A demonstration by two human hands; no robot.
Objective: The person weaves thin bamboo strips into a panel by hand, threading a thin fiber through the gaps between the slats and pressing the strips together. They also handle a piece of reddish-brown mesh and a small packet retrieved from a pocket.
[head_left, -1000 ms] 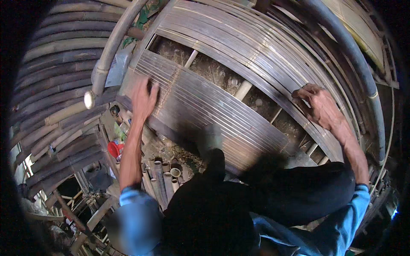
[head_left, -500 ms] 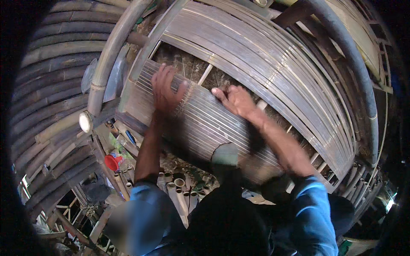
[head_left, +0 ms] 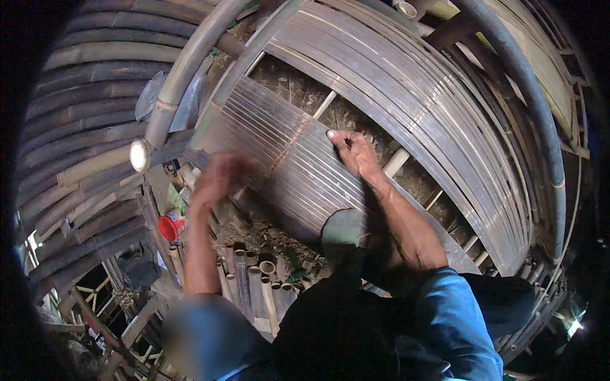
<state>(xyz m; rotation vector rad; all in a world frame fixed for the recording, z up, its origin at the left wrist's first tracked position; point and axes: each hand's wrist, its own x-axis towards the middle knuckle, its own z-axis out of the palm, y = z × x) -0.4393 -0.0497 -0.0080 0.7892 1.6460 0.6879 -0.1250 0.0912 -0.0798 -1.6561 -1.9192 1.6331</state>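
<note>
Below me lies a panel of narrow brown bamboo slats (head_left: 286, 171), side by side with pale lines between them and tied by a cross row of lashing (head_left: 292, 147). My right hand (head_left: 357, 154) is at the panel's far edge, its fingers curled and its thumb against the edge slat. Smeared by motion, my left hand (head_left: 222, 178) is over the near left side of the panel; its fingers cannot be made out. A gap with pale crossbars (head_left: 325, 105) separates this panel from a wider slatted section (head_left: 381, 70) beyond it.
Bamboo poles frame the slats, one upright at left (head_left: 166, 101) and a curved one at right (head_left: 540, 101). Cut bamboo tubes (head_left: 254, 273) stand close to my body. A red cup-shaped container (head_left: 170, 227) and a round lamp (head_left: 140, 155) are at left.
My left hand has pulled back from the slats toward me and to the left. My right hand stays by the far edge, its fingers more curled. The view has shifted slightly.
</note>
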